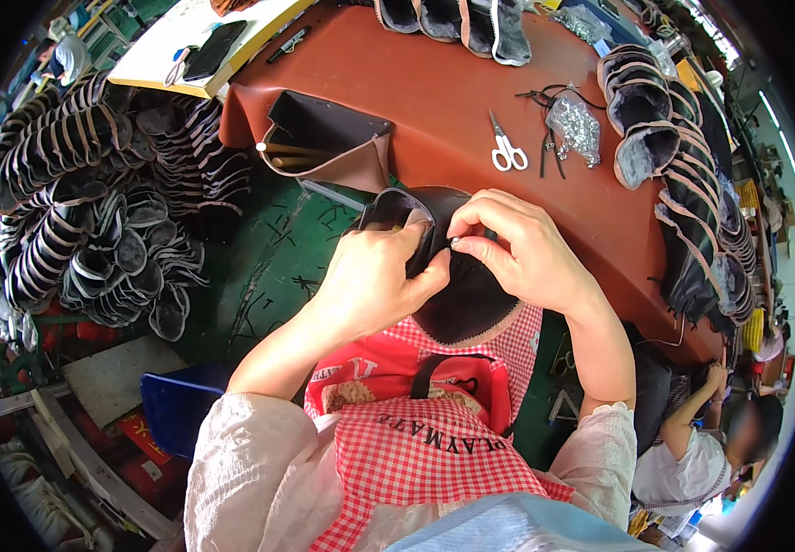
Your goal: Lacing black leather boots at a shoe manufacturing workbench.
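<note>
The left hand (374,281) and the right hand (517,248) meet at the centre of the frame over a black shoe upper (462,294). The left hand is closed on the piece's left edge, fingers curled around it. The right hand pinches a small metal zipper pull (455,243) between thumb and forefinger at the top of the piece. The upper sits just above the person's lap, its rounded lower end hanging over a red-and-white checked apron (416,451) in the lower middle of the frame.

Behind the hands, a brown leather-covered table (434,101) fills the upper middle. On its left edge hangs a dark open pouch (324,138) holding slender wooden sticks. A pair of white-handled scissors (506,147) lies on the table just above the right hand, and beside it, to the right, a small clear bag of metal parts (574,124) with black cords around it.

Along the right rim of the table runs a row of fleece-lined uppers (655,129). A large heap of similar pieces (85,212) fills the left of the frame. At the upper left, a yellow-edged board (154,55) carries a dark phone (215,51). At the lower right, another person (692,451) sits bent over.
</note>
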Tool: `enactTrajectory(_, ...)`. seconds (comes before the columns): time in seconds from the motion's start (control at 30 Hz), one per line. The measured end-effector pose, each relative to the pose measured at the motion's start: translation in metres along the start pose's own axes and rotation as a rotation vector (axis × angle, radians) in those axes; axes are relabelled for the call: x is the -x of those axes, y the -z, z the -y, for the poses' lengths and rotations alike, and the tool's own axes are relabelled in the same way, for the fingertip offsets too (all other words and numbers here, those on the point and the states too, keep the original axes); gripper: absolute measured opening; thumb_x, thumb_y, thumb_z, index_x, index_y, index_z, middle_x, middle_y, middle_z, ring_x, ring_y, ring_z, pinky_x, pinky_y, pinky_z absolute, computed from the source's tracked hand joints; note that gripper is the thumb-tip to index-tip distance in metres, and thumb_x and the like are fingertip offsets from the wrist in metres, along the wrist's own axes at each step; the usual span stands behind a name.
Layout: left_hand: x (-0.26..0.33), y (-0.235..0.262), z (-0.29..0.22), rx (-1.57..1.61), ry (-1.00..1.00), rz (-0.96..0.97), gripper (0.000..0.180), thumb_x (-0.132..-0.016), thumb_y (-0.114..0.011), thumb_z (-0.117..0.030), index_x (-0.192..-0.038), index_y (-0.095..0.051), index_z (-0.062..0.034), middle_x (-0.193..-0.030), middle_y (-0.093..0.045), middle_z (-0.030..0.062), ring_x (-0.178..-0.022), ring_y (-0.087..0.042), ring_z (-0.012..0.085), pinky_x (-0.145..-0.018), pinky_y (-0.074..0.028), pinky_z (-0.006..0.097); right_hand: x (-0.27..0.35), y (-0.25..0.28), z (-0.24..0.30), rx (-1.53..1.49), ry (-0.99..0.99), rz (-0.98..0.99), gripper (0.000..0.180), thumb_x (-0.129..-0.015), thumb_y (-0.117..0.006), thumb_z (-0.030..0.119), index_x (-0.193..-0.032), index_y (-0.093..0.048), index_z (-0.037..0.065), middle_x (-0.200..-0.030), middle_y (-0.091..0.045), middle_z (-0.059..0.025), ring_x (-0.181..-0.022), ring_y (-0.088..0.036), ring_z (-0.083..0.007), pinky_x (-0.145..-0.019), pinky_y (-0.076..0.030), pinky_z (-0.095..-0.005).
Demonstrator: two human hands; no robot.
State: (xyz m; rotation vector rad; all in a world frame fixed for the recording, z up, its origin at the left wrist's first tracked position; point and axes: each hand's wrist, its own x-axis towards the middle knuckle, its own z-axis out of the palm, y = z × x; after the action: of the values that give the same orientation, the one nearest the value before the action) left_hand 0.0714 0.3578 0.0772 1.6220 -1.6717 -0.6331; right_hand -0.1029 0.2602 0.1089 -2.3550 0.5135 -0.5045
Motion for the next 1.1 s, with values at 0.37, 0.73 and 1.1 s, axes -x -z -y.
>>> enactTrajectory(0.37,-0.002,-0.006,0.006,-0.018,-0.024,-0.012,0.021,-0.081,-0.063,-0.016,-0.083,-0.060,0.0043,-0.068,-0.060,0.0221,-0.061,-0.061,0.0377,-0.058,-0.048,0.039,0.003,-0.016,-0.010,0.055,0.072,-0.084,0.012,-0.082,-0.060,0.002,-0.090,-0.052,0.003,-0.083,-0.054,-0.0111,-0.074,-0.057,-0.0311,-0.065,-0.046,-0.0374)
enactTrajectory(0.73,-0.008,0.003,0.058,0.771,0.386,-0.044,0.029,-0.090,-0.059,-0.020,-0.105,-0.061,0.0056,-0.094,-0.067,0.0079,-0.086,-0.061,0.0139,-0.079,-0.048,0.028,0.028,0.008,-0.089,-0.106,-0.236,-0.489,0.014,-0.088,-0.065,0.010,-0.099,-0.063,0.003,-0.090,-0.065,-0.0060,-0.077,-0.062,-0.0127,-0.069,-0.050,-0.0277)
enactTrajectory(1.1,-0.013,-0.004,0.104,2.004,0.292,-0.177,0.044,-0.102,-0.037,-0.032,-0.136,-0.047,-0.0056,-0.140,-0.048,0.0141,-0.129,-0.045,0.0304,-0.110,-0.032,0.051,0.068,0.070,-0.297,0.193,-0.591,-0.633,0.019,-0.079,-0.074,0.016,-0.095,-0.070,0.007,-0.081,-0.069,-0.0060,-0.066,-0.061,-0.0148,-0.065,-0.050,-0.0290)
